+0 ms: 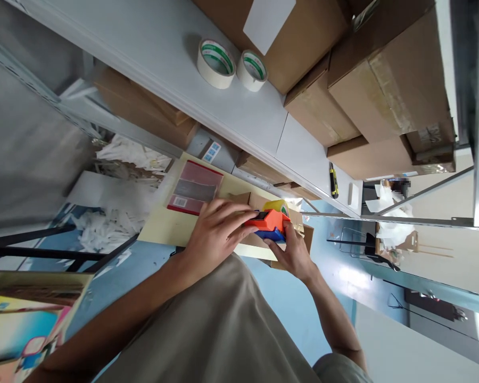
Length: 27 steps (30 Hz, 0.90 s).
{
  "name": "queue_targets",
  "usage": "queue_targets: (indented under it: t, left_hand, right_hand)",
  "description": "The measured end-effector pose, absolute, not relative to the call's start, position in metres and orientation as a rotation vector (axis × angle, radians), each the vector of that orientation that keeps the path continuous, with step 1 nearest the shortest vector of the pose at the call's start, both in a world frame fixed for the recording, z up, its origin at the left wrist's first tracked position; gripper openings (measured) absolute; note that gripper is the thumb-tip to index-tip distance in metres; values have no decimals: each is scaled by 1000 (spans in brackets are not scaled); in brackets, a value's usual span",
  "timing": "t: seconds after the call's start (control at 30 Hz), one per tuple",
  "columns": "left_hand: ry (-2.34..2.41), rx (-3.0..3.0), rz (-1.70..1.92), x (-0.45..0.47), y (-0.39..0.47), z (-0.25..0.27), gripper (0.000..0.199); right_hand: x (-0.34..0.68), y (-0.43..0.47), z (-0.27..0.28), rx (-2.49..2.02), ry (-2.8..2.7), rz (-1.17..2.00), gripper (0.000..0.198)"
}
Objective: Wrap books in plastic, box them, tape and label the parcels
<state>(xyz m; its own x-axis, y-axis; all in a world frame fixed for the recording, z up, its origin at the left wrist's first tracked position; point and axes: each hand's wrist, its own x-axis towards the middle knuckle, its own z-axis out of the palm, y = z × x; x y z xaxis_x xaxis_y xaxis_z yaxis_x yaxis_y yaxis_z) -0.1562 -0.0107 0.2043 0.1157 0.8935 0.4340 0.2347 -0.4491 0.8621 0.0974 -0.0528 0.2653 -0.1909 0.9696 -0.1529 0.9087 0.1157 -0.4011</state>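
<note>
Both hands meet on an orange-and-blue tape dispenser (269, 219) held in front of my body. A yellow tape roll (277, 206) shows at its far side. My left hand (219, 226) grips the dispenser's left end, fingers over the top and thumb along the near side. At the other end, my right hand (292, 247) pinches it between thumb and fingers. Under and behind the hands lies an open cardboard box (308, 239) on a pale yellow board (159, 226). A red-edged clear packet (195, 187) with a barcode label lies left of the box.
Two masking tape rolls, one larger (216, 64) and one smaller (253, 71), stand on the grey shelf (151, 48). Cardboard boxes (387, 90) are stacked at its right, near a yellow-black utility knife (333, 181). White scraps (104, 229) and a box of colourful printed items (19, 330) are at left.
</note>
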Motion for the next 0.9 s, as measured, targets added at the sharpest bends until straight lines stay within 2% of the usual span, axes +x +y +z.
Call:
queue_targets:
  t: [0.23,0.33,0.53,0.7,0.9]
  left_hand:
    - [1007,1602,1247,-170,-2,196,28]
    - [902,1427,1089,-180,7,197,33]
    - [831,1006,779,-168,12,172,56]
    - [813,773,813,-145,-8,152,63]
    - [915,644,891,-139,-22,122,61]
  right_hand:
    - [91,-49,271,-1958,-2272,736,52]
    - [91,-44,286,-1988,-2302,832,53]
    - [84,-26,314,-2143,-2237,1169,45]
    - [81,-9,326,-2309,-2193,1320,49]
    - [91,15,375,-2408,-2238,1516,48]
